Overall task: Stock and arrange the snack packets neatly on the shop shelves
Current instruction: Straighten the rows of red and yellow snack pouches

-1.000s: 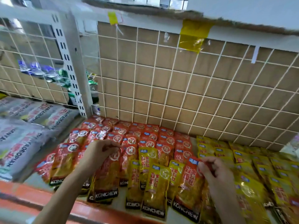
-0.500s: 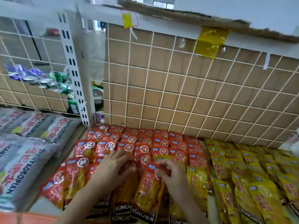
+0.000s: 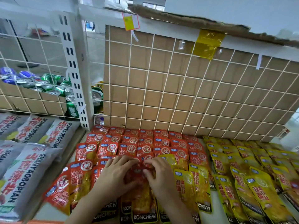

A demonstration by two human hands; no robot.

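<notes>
Red snack packets (image 3: 132,140) lie in overlapping rows on the white shelf (image 3: 216,202), with yellow snack packets (image 3: 242,168) in rows to their right. Both hands sit close together at the front of the red rows. My left hand (image 3: 115,177) rests with spread fingers on the red packets. My right hand (image 3: 161,175) has curled fingers and pinches the top of one red snack packet (image 3: 143,206), which lies flat between the two hands. The hands hide that packet's upper part.
Large grey bags (image 3: 32,160) lie on the shelf to the left. A white wire grid (image 3: 178,88) backed by cardboard closes the shelf's rear. A slotted white upright (image 3: 72,70) stands at the left, with drink cans (image 3: 48,84) behind the wire.
My right hand carried a red packet from the yellow side leftward and laid it in the red rows. My left hand stayed on the red packets. The view moved left and closer.
</notes>
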